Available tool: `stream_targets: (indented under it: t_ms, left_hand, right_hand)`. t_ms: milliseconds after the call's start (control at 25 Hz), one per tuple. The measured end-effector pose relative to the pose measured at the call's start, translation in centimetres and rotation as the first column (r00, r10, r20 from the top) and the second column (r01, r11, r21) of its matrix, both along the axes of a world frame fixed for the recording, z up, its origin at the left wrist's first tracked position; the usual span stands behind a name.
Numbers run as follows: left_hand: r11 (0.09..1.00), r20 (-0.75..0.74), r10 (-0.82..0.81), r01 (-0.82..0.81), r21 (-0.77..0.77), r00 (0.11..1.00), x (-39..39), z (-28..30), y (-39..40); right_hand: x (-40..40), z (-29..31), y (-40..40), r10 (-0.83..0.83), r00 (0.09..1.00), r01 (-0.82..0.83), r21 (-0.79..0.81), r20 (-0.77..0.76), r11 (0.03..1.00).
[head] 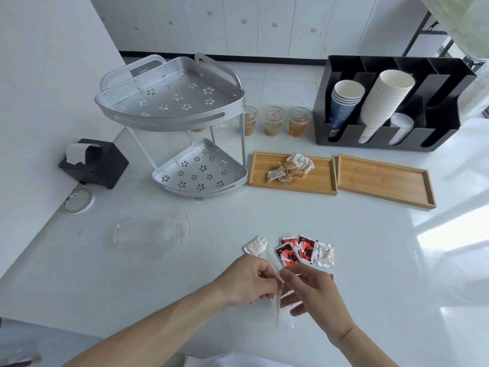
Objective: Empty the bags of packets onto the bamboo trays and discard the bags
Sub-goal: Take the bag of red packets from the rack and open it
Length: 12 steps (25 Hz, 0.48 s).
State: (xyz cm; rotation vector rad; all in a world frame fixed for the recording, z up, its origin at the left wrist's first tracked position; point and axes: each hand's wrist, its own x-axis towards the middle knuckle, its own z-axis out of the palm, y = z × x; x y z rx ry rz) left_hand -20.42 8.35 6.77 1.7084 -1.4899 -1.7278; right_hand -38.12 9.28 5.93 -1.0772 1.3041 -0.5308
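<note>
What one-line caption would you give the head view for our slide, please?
Both hands, left hand and right hand, pinch a clear bag of red packets; one bamboo tray waits empty.

print on the red packets [293, 251] and blue cups [344, 107] is too blurred to read.

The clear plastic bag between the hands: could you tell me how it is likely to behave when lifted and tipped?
The clear plastic bag looks thin and creased, so it will probably flop. It seems light, and the red and white packets inside may slide towards its low end. Its glossy film could slip in the left hand or right hand.
</note>
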Motion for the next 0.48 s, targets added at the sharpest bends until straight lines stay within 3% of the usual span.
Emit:
stream_targets:
  t_ms: [160,480]
  left_hand:
    - [1.0,-0.03,-0.025,0.025,0.001,0.999,-0.4,-0.5,0.3]
    - [0.996,-0.179,-0.009,0.024,0.081,0.984,0.5,-1.0,-0.2]
  right_hand:
    - [0.0,0.5,-1.1,0.024,1.0,-0.021,0.172,-0.011,0.985]
    - [-0.6,0.8,-2.1,0.086,0.996,-0.08,0.246,-0.015,0.966]
